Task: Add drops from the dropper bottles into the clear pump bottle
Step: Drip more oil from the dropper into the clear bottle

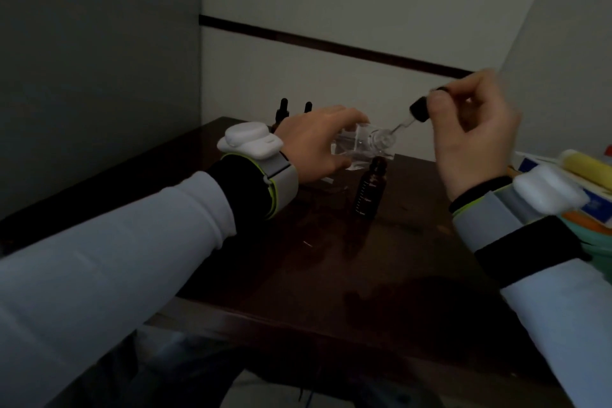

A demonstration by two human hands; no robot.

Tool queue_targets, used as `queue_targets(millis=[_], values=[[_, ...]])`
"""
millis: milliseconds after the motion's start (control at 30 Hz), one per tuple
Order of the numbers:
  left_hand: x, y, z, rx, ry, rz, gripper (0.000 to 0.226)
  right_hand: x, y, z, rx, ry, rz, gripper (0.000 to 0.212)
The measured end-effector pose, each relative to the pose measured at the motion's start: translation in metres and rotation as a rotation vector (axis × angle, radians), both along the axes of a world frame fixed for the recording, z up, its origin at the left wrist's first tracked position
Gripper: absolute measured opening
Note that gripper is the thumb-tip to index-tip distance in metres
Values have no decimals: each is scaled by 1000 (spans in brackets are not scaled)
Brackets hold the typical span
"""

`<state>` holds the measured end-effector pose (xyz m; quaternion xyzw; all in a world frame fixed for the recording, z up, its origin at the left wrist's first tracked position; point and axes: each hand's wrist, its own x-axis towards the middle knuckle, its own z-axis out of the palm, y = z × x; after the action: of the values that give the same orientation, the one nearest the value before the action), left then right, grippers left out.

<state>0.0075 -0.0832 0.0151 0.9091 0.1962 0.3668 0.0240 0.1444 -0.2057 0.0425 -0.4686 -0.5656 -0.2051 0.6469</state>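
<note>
the dropper (418, 109) slants from about 2 o'clock down to 8 o'clock. its glass tip sits right at the mouth of the clear bottle (361, 147), though the dim picture doesn't show whether it is inside the mouth or just over it. from the right hand (477, 142) the mouth lies at roughly 8 o'clock, close by. that hand is raised above the table (331, 258), with thumb and fingertips pinching the black bulb end and the other fingers curled loosely.

the left hand (314, 142) reaches in from 9 o'clock, fingers wrapped round the clear bottle's body. it seems to hold the bottle tipped, neck toward 3 o'clock.

the open brown bottle (369, 189) stands at 6 o'clock from the mouth, just below. two capped bottles (283, 108) stand behind the left wrist at 10 o'clock.

the next squeeze likely depends on the tip staying lined up with that narrow mouth.
</note>
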Motion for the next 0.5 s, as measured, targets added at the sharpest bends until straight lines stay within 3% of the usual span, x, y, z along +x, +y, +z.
queue_targets(millis=[133,333,500], values=[[0,0,0,4,6,6,54,1,-4,5,57,17,13,27],[0,0,0,-2,17,5,54,3,1,-1,-45,-14,18,17],[0,-1,0,-4,22,-1,55,3,4,-4,-136,-22,-11,21]])
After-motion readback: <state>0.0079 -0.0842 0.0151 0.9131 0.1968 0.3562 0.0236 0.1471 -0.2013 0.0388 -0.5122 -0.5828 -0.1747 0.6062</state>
